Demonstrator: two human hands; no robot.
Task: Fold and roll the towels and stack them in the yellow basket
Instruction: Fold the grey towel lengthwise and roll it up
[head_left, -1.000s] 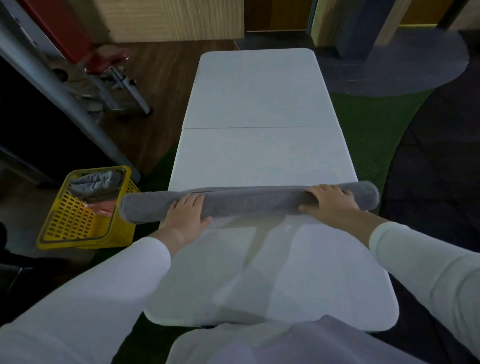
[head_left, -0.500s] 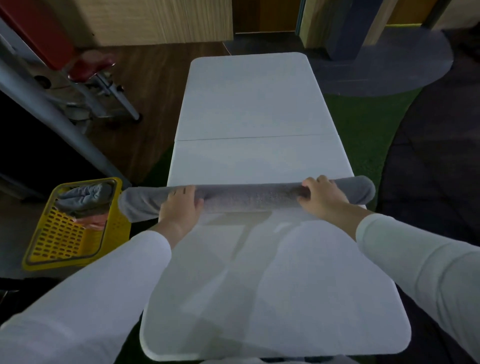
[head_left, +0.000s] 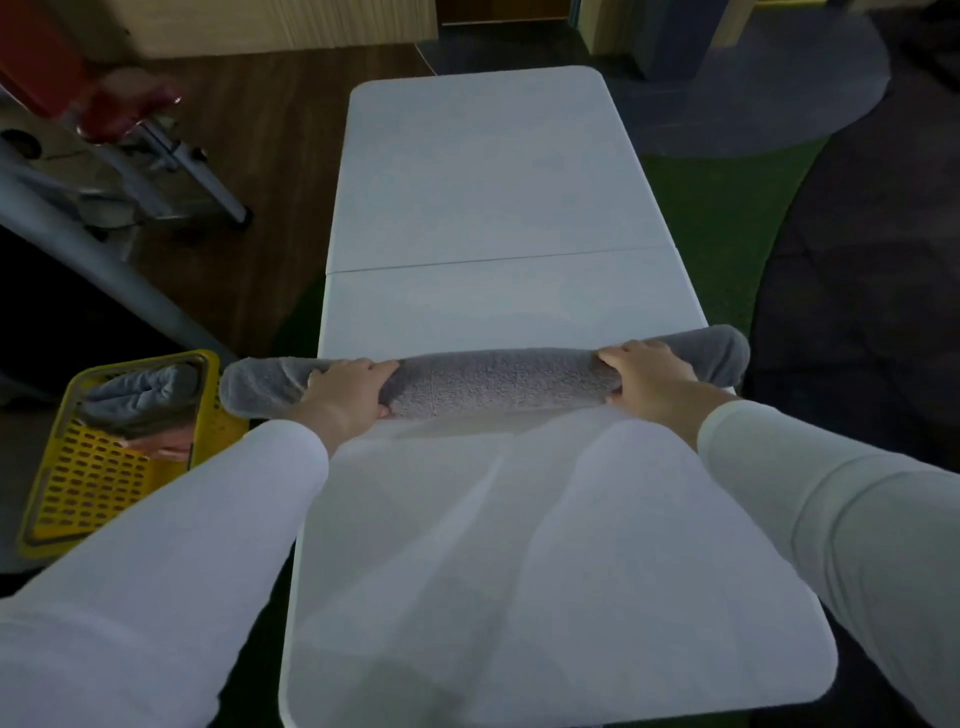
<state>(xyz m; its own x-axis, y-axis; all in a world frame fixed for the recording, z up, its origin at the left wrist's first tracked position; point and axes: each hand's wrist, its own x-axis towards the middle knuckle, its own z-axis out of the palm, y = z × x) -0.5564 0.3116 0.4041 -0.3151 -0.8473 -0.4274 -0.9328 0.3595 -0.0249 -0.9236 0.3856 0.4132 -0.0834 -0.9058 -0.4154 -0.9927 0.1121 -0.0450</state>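
A long grey towel roll (head_left: 498, 382) lies crosswise on the white folding table (head_left: 488, 197), both ends hanging past the table's sides. My left hand (head_left: 348, 389) curls over the roll near its left end. My right hand (head_left: 644, 371) curls over it near the right end. The yellow basket (head_left: 88, 483) stands on the floor left of the table, holding a grey rolled towel (head_left: 140, 395) and something pink (head_left: 166, 444) beneath it.
Grey metal frame legs (head_left: 104, 265) and a red seat (head_left: 130, 104) stand on the wooden floor at the left. Green turf (head_left: 727, 218) and dark mats (head_left: 857, 291) lie to the right of the table.
Both hands have gone from lying flat on the roll to curling around it. The view has tilted down toward the near table half.
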